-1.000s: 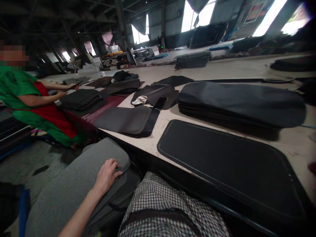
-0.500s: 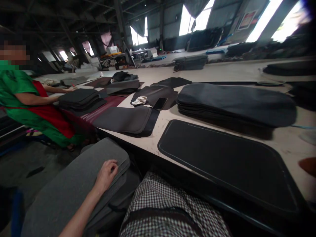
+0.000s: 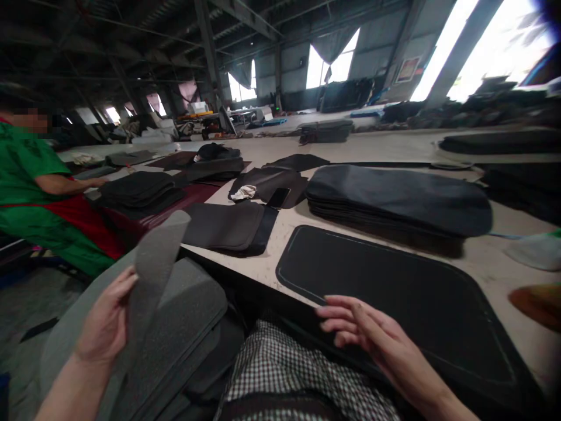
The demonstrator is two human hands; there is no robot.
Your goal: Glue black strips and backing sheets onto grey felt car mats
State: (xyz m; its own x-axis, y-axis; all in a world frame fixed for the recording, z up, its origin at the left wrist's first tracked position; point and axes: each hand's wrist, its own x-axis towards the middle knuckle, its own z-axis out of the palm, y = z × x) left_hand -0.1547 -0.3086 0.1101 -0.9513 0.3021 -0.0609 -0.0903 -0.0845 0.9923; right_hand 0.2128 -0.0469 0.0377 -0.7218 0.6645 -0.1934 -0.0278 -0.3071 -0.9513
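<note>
Step in hand, as I judge it: separation of one sheet from the pile. My left hand (image 3: 105, 318) grips the edge of a gray sheet (image 3: 160, 257), thumb on one side and fingers on the other. The sheet is raised and tilted, its far end standing clear above the pile of gray sheets (image 3: 193, 304). The pile lies at the near left, just beside the near edge of the table (image 3: 267, 263); its support cannot be made out. My right hand (image 3: 368, 327) is empty, fingers extended and slightly spread, over the near edge of the black panel (image 3: 390, 286). I cannot tell whether the fingertips touch the panel. The panel lies flat on the table at the near right, with a pale line running inside its border. On its far side sits a stack of dark panels (image 3: 394, 199).

Next move, in my judgement: it calls for the right hand to support the free part of the sheet, so that both hands share the load. Maintain the left-hand grip meanwhile; a sheet held at one edge may sag or drag the sheet below it
</note>
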